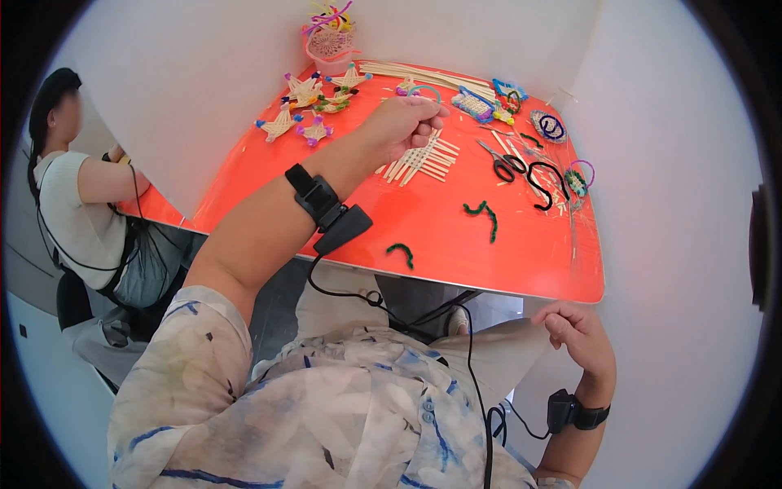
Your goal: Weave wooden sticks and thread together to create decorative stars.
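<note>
My left hand (pixel 414 124) is closed in a pinch above the far middle of the red table. A thin light-blue pipe cleaner (pixel 425 89) arcs over its fingers, and its end seems to be between the fingertips. Just under this hand lies a woven lattice of pale flat strips (pixel 423 165), partly covered by the hand. My right hand (pixel 577 332) hangs off the table's near right edge, its fingers loosely bent and apart, with nothing seen in it. Black-handled scissors (pixel 505 165) lie right of the lattice, beside a black wavy pipe cleaner (pixel 544 183).
Woven stars (pixel 279 124) with coloured tips lie at the left, near a pink basket (pixel 330 47). Long pale strips (pixel 423 75) line the back. Woven pieces (pixel 472 104) sit at the right. Green pipe cleaners (pixel 491 222) lie nearer. A person (pixel 81 187) sits at the left.
</note>
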A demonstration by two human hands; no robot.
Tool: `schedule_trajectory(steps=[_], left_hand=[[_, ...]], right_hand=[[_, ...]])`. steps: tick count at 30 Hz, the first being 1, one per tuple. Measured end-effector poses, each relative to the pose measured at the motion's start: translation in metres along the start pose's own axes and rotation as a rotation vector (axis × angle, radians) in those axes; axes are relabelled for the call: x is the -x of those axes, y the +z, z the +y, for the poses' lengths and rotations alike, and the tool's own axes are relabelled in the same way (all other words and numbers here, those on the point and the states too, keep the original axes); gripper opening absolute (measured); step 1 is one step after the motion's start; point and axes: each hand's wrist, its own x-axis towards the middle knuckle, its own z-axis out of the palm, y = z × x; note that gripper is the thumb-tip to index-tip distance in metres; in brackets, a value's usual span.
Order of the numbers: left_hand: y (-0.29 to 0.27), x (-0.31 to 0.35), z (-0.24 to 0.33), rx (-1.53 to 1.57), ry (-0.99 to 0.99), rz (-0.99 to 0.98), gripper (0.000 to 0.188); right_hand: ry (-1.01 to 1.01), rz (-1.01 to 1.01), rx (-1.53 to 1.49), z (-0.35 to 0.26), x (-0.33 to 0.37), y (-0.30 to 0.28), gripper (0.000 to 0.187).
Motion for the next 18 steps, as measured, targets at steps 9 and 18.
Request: schedule_trajectory(steps=[9, 18], left_hand=[[0.002, 0.022, 0.015, 0.096, 0.083, 0.129, 0.021], [-0.004, 0.023, 0.024, 0.067, 0.074, 0.169, 0.020]], right_hand=[[-0.064, -0.017, 0.024, 0.000, -0.001, 0.000, 0.018], [-0.169, 0.078, -0.043, -0.007, 0.001, -0.003, 0.022]])
